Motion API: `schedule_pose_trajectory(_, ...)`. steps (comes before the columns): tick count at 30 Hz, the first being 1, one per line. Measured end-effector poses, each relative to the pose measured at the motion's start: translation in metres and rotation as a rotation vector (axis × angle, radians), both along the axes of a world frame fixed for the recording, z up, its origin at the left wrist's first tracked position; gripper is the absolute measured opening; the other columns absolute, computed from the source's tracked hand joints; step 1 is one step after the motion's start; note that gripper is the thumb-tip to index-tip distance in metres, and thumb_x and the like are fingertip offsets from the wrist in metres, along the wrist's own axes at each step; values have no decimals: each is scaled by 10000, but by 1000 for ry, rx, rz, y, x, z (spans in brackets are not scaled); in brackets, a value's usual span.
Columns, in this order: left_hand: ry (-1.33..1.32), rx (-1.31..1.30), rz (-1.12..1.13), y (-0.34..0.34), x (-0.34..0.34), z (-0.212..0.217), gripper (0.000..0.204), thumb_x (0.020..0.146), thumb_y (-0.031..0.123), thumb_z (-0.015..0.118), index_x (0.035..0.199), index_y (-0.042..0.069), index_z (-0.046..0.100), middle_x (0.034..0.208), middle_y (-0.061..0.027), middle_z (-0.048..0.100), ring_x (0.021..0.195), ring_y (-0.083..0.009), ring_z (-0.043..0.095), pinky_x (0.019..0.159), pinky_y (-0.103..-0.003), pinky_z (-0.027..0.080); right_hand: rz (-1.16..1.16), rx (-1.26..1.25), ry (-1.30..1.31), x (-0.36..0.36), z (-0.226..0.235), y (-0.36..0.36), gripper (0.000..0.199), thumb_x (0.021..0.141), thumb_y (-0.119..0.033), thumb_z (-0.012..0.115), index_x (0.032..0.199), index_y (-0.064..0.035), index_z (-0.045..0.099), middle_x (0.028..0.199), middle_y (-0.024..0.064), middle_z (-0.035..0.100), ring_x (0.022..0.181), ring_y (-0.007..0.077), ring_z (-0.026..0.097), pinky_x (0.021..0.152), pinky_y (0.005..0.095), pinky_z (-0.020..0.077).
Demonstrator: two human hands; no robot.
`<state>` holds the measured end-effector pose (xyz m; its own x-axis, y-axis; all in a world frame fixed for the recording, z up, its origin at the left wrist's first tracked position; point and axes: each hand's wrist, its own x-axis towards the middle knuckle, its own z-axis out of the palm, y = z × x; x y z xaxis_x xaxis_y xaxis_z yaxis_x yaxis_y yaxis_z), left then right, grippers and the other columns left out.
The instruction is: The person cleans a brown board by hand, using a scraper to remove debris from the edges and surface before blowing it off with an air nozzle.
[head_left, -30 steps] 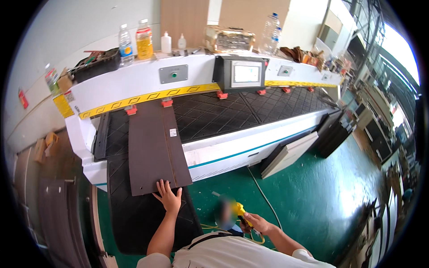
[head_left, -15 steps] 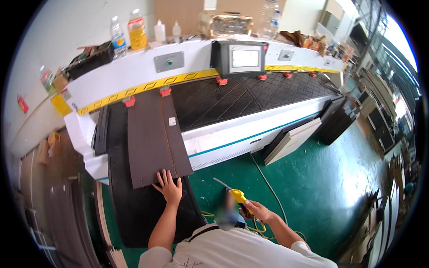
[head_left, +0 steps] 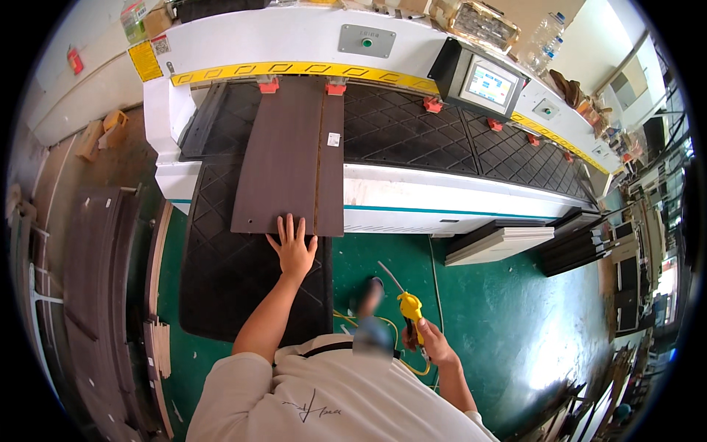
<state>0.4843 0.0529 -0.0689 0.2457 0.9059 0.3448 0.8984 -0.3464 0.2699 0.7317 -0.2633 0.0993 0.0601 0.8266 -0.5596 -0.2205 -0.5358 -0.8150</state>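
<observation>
A long dark brown panel (head_left: pixel 276 162) with a groove along its length and a small white label lies on the black ribbed bed of a white machine. Its far end passes beneath the machine's yellow-striped beam (head_left: pixel 221 71). My left hand (head_left: pixel 294 254) rests on the panel's near edge, fingers spread and flat, holding nothing. Out to the right, above the floor, my right hand (head_left: pixel 437 346) is wrapped round a yellow air blow gun (head_left: pixel 410 306). The gun's thin metal nozzle points up and away from me. A yellow hose (head_left: pixel 420 370) hangs near it.
Red clamps (head_left: pixel 433 104) line the beam, beside a control screen (head_left: pixel 486 82). Pale boards (head_left: pixel 501 245) lean against the machine's front. Dark panels (head_left: pixel 99 295) stand at the left. A cable (head_left: pixel 436 272) crosses the green floor (head_left: pixel 508 309). A black padded extension (head_left: pixel 250 287) lies under my left arm.
My view has turned and dipped, so the machine sits higher in it. My left hand stays on the panel's near edge. The blow gun, still in my right hand, now points more steeply upward.
</observation>
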Motion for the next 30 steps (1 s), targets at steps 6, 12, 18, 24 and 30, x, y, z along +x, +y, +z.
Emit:
schedule_pose_trajectory(6,-67,69,-55,-1,-3,-5,490,934,393,677,1349,133,645,1556,-124,467,1530,-420,279,1148,-773,171,39,14,-16,7,1,-1,591,1075,-610,389,982,-50,552,871,80,630,711,151,550,662,291,464)
schedule_pose_trajectory(12,-73,46,-41,0,-1,2,489,893,361,702,1300,96,653,1518,-133,489,1508,-446,298,1141,-783,169,-2,36,-53,1,4,3,601,1070,-618,397,978,-51,575,863,76,635,694,145,548,649,288,455)
schedule_pose_trajectory(18,-51,-204,-24,8,4,22,498,875,351,724,1281,87,608,1508,-169,420,1506,-469,247,1087,-846,156,-282,108,-128,-9,-17,4,547,1089,-569,395,1026,-57,577,804,59,636,648,135,570,605,281,468)
schedule_pose_trajectory(24,-63,-426,-12,22,4,37,488,879,392,743,1225,103,556,1612,-217,287,1544,-487,136,1044,-889,157,89,29,-73,1,-11,-5,486,1114,-499,391,1085,-50,575,834,34,619,688,112,558,625,255,458)
schedule_pose_trajectory(30,-62,-526,-15,31,7,44,511,888,482,744,1179,112,545,1674,-206,205,1570,-473,57,1043,-895,142,-653,190,-197,-4,-29,5,532,1090,-570,393,983,-80,570,799,54,606,628,134,564,518,282,452)
